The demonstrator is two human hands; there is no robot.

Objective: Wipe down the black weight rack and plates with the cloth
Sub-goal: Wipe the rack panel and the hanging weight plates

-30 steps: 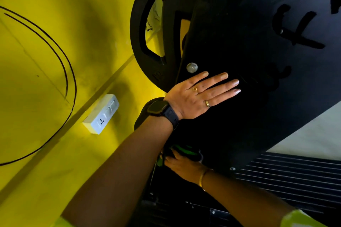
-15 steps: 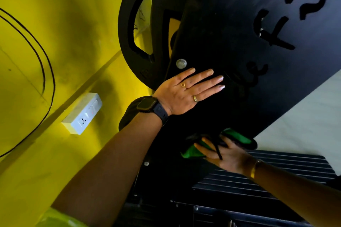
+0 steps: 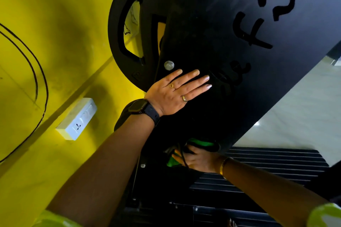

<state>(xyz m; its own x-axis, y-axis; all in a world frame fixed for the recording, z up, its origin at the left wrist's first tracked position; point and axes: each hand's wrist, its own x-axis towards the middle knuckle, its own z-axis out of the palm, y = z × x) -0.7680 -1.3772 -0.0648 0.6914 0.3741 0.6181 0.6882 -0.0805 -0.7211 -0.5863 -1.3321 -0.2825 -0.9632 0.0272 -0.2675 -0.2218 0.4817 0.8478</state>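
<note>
My left hand (image 3: 173, 94) lies flat, fingers straight, on the black rack panel (image 3: 212, 24) just below a silver bolt (image 3: 169, 65). Lower down, my right hand (image 3: 201, 160) grips the green cloth (image 3: 201, 143) against the panel's bottom edge; part of the cloth is hidden under the panel. A black weight plate (image 3: 125, 24) with grip slots hangs behind the panel's left edge, and a smaller dark plate (image 3: 120, 121) peeks out behind my left wrist.
A yellow wall (image 3: 55, 42) with a white socket box (image 3: 77, 119) stands close on the left. A black ribbed base (image 3: 267, 169) lies below the panel. Pale floor (image 3: 295, 116) shows on the right.
My right hand swept the cloth to the right along the panel's bottom edge, then back a little to the left. My left hand stayed pressed on the panel.
</note>
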